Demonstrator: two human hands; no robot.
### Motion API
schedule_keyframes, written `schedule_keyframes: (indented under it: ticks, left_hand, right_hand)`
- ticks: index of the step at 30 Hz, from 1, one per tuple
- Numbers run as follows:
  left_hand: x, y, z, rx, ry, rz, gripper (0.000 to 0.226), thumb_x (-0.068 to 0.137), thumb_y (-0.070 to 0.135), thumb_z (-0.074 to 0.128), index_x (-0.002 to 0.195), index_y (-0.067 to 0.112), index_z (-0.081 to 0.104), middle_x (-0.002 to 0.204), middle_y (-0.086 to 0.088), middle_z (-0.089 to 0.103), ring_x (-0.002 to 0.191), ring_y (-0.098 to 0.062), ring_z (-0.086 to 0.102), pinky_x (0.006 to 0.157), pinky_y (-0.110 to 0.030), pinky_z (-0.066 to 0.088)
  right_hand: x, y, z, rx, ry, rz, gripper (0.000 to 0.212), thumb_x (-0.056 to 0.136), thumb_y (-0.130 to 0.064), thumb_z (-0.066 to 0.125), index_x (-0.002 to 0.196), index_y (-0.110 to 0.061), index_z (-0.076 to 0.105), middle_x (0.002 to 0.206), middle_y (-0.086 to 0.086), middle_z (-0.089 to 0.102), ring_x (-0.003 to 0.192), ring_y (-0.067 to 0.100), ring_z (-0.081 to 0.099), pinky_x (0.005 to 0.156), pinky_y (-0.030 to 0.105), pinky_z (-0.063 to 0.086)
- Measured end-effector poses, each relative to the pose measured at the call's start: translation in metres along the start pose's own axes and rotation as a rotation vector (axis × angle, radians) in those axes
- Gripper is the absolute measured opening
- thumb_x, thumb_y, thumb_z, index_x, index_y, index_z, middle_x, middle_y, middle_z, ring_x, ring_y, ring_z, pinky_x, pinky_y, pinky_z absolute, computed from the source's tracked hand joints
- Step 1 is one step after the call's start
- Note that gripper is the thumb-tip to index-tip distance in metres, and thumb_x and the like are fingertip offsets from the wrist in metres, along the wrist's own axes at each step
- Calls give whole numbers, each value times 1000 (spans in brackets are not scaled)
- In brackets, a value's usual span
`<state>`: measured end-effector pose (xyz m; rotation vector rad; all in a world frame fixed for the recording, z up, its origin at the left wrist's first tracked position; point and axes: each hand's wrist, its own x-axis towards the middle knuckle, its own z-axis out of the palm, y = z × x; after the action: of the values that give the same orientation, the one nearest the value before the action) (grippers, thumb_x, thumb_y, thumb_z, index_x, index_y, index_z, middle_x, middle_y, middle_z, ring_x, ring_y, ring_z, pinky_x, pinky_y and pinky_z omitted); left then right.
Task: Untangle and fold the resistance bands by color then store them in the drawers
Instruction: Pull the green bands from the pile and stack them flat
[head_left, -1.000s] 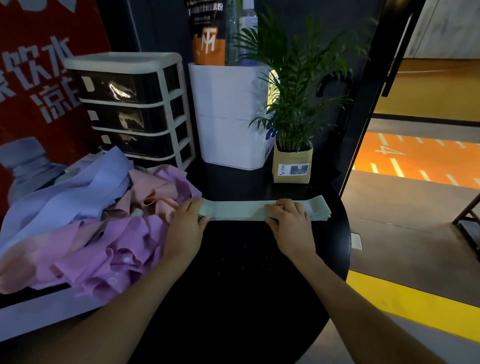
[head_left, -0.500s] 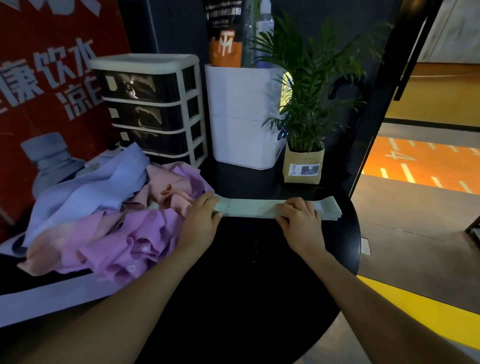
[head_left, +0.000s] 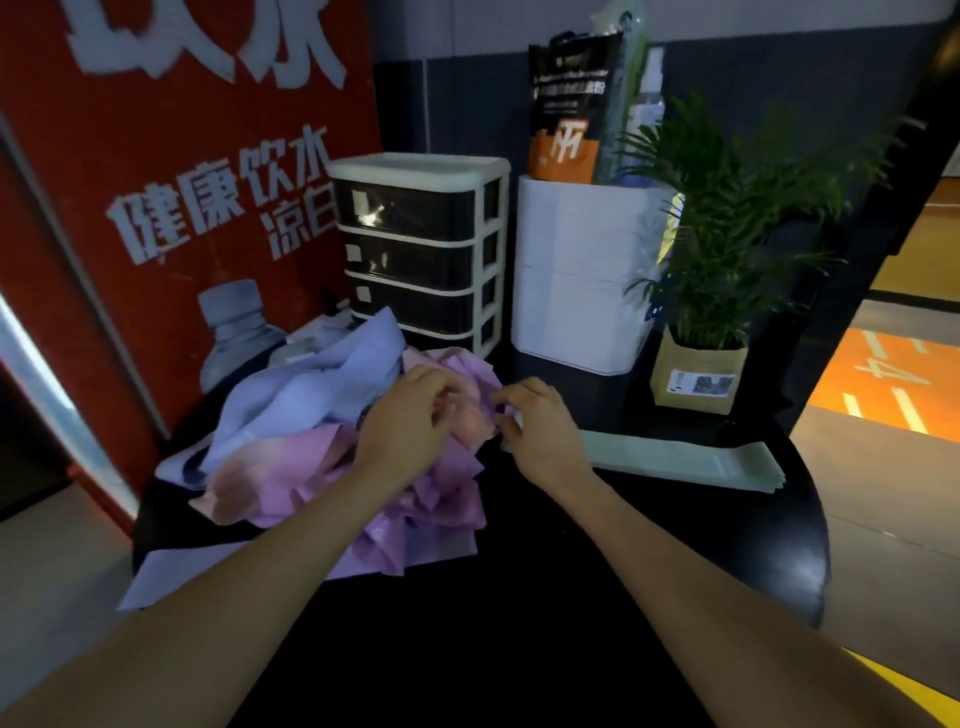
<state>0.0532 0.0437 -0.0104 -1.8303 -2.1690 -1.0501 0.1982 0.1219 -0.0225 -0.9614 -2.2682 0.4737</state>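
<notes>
Head view — both hands (head_left: 410, 415) (head_left: 540, 426) in tangled bands (head_left: 322, 415).

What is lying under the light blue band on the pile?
Pink and purple bands show beneath the light blue band, tangled together. Whatever lies deeper, and the table there, is covered.

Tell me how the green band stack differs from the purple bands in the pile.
The green band stack lies flat and folded in a long straight strip; the purple bands are crumpled and bunched. The green band stack sits alone toward the table's right edge; the purple bands are tangled with pink and blue ones on the left. Neither hand rests on the green band stack. Both lie on the black table.
</notes>
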Motion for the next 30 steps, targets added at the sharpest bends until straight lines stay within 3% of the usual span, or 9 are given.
schedule_keyframes:
  ticks: [3,7,12,16,19,22,24,27,30]
  left_hand:
    - [-7,-24,-23,108,21,-28,26,79,23,48,94,12,67,95,-4,63,87,-26,59,72,-40,48]
    - [-18,-55,-41,141,-13,-63,42,76,33,39,95,10,69,97,-8,67,88,-32,62,78,-43,50]
    - [-23,-80,-51,85,-12,-164,27,77,18,53,97,9,70,104,-5,66,93,-24,62,78,-28,45]
    - [-28,-91,-53,32,-6,-213,27,81,18,58,105,10,65,109,-3,64,96,-22,60,77,-33,49]
    - [-28,-93,-55,-8,15,-225,22,84,12,61,106,8,64,112,-2,62,104,-19,56,83,-26,44]
    - [-23,-92,-58,-57,14,-195,17,85,18,53,90,9,67,99,1,63,96,-17,56,82,-20,39]
    - [-19,-93,-59,-71,-2,-195,31,83,32,43,78,12,65,87,0,65,87,-18,57,81,-31,45]
    - [-13,-88,-66,-167,67,-249,18,87,24,52,90,11,64,93,-2,62,86,-15,57,81,-31,46]
    - [-7,-85,-71,-183,108,-280,25,86,7,59,111,5,62,110,-10,56,93,-21,58,78,-12,36]
  right_hand:
    - [14,-24,19,48,-37,-52,26,86,-7,54,108,-10,68,115,12,60,107,29,53,90,33,43]
    - [33,-42,44,-7,-138,-85,30,82,1,46,94,-9,71,99,13,68,91,28,60,79,39,50]
    - [47,-52,62,-138,-301,-87,35,85,1,44,105,-13,69,105,11,64,89,24,56,81,35,49]
    - [40,-54,66,-178,-277,-90,30,86,-4,46,104,-14,68,109,8,63,102,27,57,80,35,48]
    - [45,-63,63,-130,-257,-97,23,89,-8,48,99,-9,69,102,9,66,96,26,59,79,33,47]
    - [61,-78,51,-43,-158,-134,17,90,-9,48,89,-9,65,94,9,63,85,25,60,78,39,49]
    - [72,-91,40,9,-97,-156,15,91,-9,47,87,-8,62,94,8,61,83,24,59,76,40,49]
    - [82,-106,23,86,1,-177,14,92,-6,46,89,-4,60,90,12,62,79,24,58,70,35,45]
    - [86,-117,10,149,62,-188,14,93,-5,43,90,-3,57,84,14,62,72,25,58,65,36,45]
